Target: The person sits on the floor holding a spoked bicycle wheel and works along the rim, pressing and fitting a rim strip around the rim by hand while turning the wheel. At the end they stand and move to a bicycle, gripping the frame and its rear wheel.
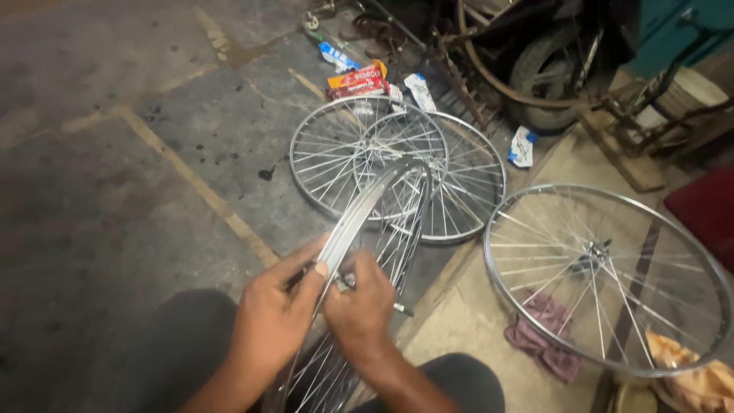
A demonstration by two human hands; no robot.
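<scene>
Left hand [275, 313]: thumb pressed on the upright wheel rim [359, 218], fingers curled behind.
Right hand [359, 302]: pinched something small at the rim; a thin tool [403, 310] protruded.
Open room: bare concrete floor [99, 191] leftward.
Right edge: flat wheel [608, 279], near.

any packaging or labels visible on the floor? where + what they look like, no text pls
Orange carton: flat box, floor beyond the stacked wheel rims, orange-red.
Dark red carton: flat box directly against the orange one, nearer the rims.
Blue-white wrapper: crumpled, left of the cartons.
White-blue packet: oblong, right of the cartons.
White-blue pouch: between the stacked rims and the tyre.
No signs or screens.
</scene>
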